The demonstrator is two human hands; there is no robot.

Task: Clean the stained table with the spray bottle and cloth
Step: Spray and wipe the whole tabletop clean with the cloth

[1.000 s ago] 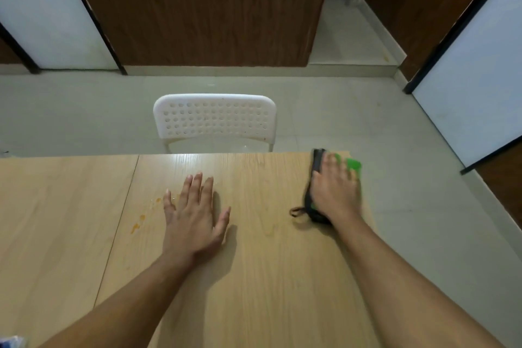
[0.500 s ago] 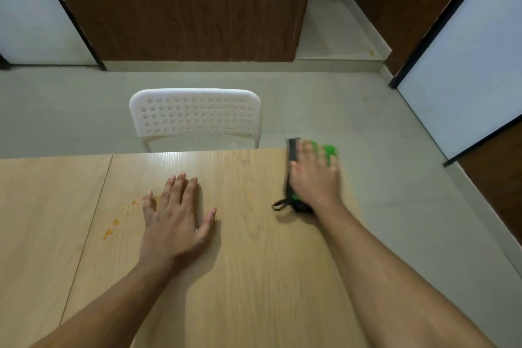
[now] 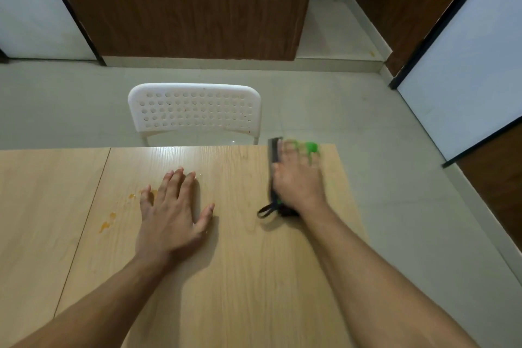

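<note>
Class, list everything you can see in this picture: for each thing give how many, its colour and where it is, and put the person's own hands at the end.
table: 1, light wood, fills the near half of the view; a seam runs down its left part
stains: several small spots, orange, on the table left of the left hand
cloth: 1, green with a black edge and loop, at the table's far right, under the right hand
chair: 1, white with holes in its back, behind the table's far edge
floor: pale tiles, beyond and right of the table
wall panels: dark brown wood, at the back
left hand: flat on the table, fingers spread
right hand: pressing on the cloth, blurred
</note>
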